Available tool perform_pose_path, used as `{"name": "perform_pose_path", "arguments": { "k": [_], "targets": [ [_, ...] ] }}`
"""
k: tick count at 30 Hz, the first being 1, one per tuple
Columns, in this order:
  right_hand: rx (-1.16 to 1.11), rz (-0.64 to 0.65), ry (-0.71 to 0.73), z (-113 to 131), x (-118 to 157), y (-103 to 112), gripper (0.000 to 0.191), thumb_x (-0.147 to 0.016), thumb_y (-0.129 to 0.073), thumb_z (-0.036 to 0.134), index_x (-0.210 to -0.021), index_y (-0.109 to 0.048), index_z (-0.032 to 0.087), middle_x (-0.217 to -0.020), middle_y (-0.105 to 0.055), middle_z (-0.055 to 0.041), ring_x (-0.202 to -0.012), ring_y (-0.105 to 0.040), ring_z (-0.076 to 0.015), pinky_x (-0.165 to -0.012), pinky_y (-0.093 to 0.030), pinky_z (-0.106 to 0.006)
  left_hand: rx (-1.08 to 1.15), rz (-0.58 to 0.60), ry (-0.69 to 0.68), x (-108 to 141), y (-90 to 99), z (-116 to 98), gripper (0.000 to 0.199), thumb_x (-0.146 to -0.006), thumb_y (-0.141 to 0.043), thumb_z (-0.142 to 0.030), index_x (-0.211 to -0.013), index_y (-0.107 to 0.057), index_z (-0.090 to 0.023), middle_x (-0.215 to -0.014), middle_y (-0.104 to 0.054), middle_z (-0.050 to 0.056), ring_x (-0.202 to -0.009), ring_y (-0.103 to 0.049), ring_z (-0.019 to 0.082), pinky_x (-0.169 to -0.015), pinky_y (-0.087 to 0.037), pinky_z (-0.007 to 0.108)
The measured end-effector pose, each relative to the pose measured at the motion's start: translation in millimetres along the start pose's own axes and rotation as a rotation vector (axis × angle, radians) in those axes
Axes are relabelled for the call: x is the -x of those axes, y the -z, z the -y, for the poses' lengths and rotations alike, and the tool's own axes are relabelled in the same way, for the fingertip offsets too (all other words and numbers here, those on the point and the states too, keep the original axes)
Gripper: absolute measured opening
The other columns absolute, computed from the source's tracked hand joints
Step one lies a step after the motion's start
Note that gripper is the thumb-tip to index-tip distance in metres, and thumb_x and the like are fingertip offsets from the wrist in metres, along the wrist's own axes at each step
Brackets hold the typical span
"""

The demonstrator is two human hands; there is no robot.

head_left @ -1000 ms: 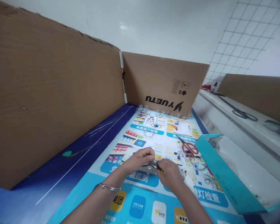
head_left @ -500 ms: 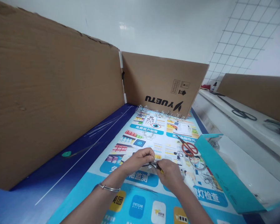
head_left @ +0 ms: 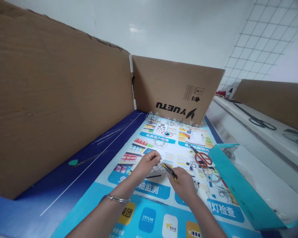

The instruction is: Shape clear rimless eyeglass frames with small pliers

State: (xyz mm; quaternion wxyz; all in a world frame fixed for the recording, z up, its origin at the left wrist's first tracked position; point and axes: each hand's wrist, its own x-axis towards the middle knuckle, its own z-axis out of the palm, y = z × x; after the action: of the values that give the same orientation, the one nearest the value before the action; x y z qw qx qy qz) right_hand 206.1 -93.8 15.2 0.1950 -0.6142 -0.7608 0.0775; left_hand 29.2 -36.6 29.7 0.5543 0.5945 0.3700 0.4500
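My right hand (head_left: 182, 181) is closed around a pair of pliers (head_left: 170, 171) with dark jaws and a bit of yellow on the handle. The jaws point up and left towards my left hand (head_left: 150, 162), whose thumb and fingers are pinched together. A small clear, wiry piece (head_left: 158, 168) hangs just below those fingertips, near the plier tips; its exact hold is too small to make out. Both hands are over the printed mat. Scissors with red handles (head_left: 203, 159) lie beyond my right hand, beside a coil of pale wire (head_left: 212, 174).
Cardboard panels (head_left: 178, 86) stand at the left and back, with clear wiry pieces (head_left: 173, 120) along the back one's foot. A teal-edged box (head_left: 248, 195) is at the right. Black scissors (head_left: 260, 123) lie on a white ledge. A green item (head_left: 73, 162) sits left.
My left hand has moved slightly up and left. The pliers have come away from its fingertips, and more of their jaws shows. The view has shifted slightly.
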Motion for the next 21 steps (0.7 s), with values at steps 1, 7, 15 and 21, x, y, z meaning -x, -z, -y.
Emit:
{"name": "perform_pose_path", "arguments": {
  "k": [1,7,15,21],
  "targets": [
    [0.007,-0.005,0.001,0.1,0.2,-0.7,0.016,-0.082,-0.042,0.031,-0.083,-0.054,0.02,-0.081,-0.056,-0.0022,-0.079,-0.049,-0.0146,-0.065,-0.034,-0.022,-0.004,-0.003,0.006,-0.4,0.5,1.5,0.019,-0.078,-0.048,-0.033,-0.075,-0.051,-0.015,-0.066,-0.048,-0.002,-0.061,-0.043,0.009,-0.06,-0.035,0.022],
    [0.084,-0.013,0.022,4.5,2.8,-1.8,0.015,-0.082,-0.043,0.031,-0.082,-0.054,0.02,-0.08,-0.056,-0.0024,-0.079,-0.049,-0.015,-0.065,-0.033,-0.023,0.019,-0.012,0.025,-1.1,-1.0,6.1,0.018,-0.077,-0.049,-0.033,-0.075,-0.052,-0.015,-0.066,-0.049,-0.002,-0.062,-0.045,0.01,-0.061,-0.036,0.022],
    [0.188,-0.007,-0.011,10.6,4.0,-0.8,0.013,-0.081,-0.044,0.027,-0.081,-0.055,0.02,-0.079,-0.056,-0.0036,-0.079,-0.049,-0.0164,-0.065,-0.031,-0.025,0.2,-0.036,0.094,5.0,-16.8,7.4,0.02,-0.075,-0.05,-0.036,-0.074,-0.05,-0.016,-0.072,-0.053,-0.001,-0.062,-0.047,0.009,-0.059,-0.037,0.021],
    [0.208,-0.026,-0.037,9.5,3.3,-1.9,0.012,-0.08,-0.044,0.026,-0.08,-0.055,0.02,-0.079,-0.056,-0.004,-0.078,-0.049,-0.0166,-0.066,-0.031,-0.026,0.254,-0.069,0.071,6.9,-20.9,8.0,0.021,-0.076,-0.051,-0.036,-0.075,-0.05,-0.015,-0.077,-0.053,0.0,-0.061,-0.045,0.008,-0.058,-0.036,0.02]
  ]
}}
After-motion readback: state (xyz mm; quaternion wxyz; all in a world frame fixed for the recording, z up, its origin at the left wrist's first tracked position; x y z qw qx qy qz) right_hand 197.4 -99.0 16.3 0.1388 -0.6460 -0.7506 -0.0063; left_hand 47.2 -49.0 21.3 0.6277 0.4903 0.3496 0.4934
